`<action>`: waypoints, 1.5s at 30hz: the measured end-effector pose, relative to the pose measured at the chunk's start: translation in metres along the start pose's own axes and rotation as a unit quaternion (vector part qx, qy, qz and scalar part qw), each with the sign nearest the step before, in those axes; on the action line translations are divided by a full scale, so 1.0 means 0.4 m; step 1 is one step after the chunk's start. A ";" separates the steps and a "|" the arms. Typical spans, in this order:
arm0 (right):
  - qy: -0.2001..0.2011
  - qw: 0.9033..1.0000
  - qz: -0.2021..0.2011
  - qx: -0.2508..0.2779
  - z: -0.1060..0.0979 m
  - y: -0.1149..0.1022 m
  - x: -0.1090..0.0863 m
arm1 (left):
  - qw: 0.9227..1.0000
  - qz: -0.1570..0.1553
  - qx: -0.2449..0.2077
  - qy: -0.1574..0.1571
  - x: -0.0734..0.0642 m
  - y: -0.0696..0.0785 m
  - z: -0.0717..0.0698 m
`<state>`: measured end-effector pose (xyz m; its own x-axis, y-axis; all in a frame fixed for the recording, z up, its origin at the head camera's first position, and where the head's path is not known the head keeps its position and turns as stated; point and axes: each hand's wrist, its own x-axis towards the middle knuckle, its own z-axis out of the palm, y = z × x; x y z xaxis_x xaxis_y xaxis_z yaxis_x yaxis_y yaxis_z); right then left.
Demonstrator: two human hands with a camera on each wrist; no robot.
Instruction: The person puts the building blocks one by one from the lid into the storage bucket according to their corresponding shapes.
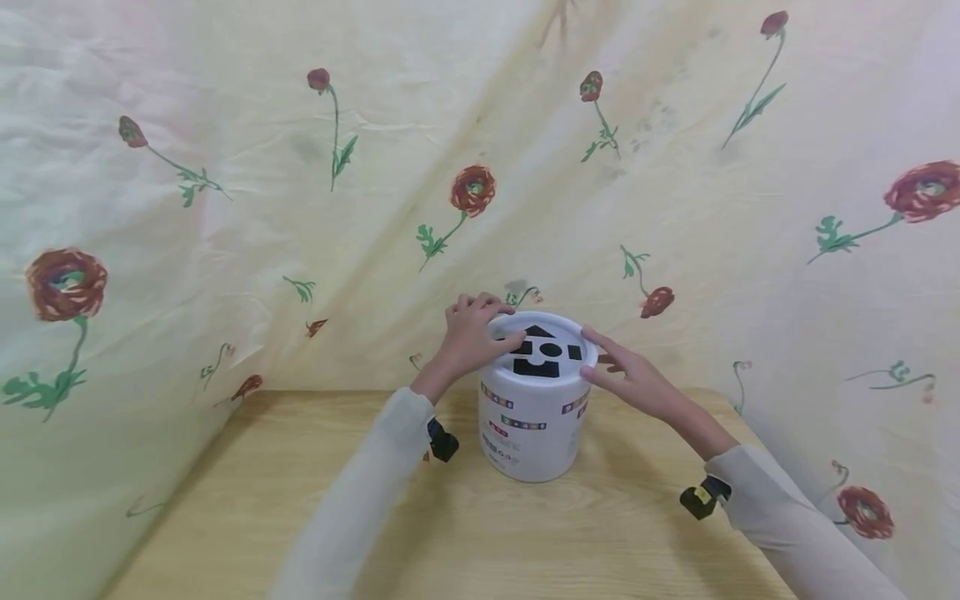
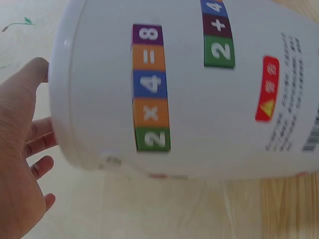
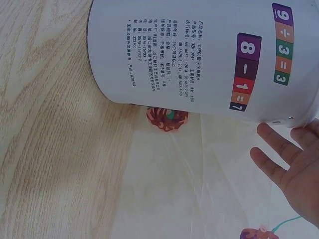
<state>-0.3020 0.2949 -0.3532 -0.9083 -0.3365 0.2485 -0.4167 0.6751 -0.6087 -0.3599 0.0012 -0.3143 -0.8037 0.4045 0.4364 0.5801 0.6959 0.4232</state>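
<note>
A white tub (image 1: 528,429) stands upright on the table, with coloured number-tile sums and printed text on its side. Its lid (image 1: 495,367) is on top and has black shaped openings. My left hand (image 1: 472,333) rests at the lid's left edge, thumb reaching over the top and fingers spread toward the far rim. At the right rim, my right hand (image 1: 633,379) touches the lid's edge with extended index finger and thumb. The left wrist view shows the tub (image 2: 199,114) close up beside the left fingers; in the right wrist view, fingertips meet the tub's rim (image 3: 304,114).
The tub stands on a light wood-grain table (image 1: 465,533). A pale cloth with red flowers (image 1: 390,150) hangs behind and at both sides, close to the table's far edge. Small black devices (image 1: 442,442) are worn on both wrists.
</note>
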 end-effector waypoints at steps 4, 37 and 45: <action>0.001 1.000 0.002 -0.002 0.001 0.004 0.002 | 1.000 0.002 -0.005 0.007 -0.026 -0.022 -0.024; -0.006 1.000 0.010 0.000 0.002 0.000 0.002 | 0.993 -0.035 0.111 -0.029 -0.360 -0.305 0.073; -0.004 1.000 0.010 -0.003 0.000 -0.003 0.001 | 0.988 -0.021 0.151 -0.022 -0.409 -0.327 0.091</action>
<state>-0.3018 0.2939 -0.3524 -0.9164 -0.3281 0.2293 -0.3980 0.6854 -0.6097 -0.3089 -0.1345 -0.4699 -0.8352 0.3919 0.3857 0.4853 0.8552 0.1821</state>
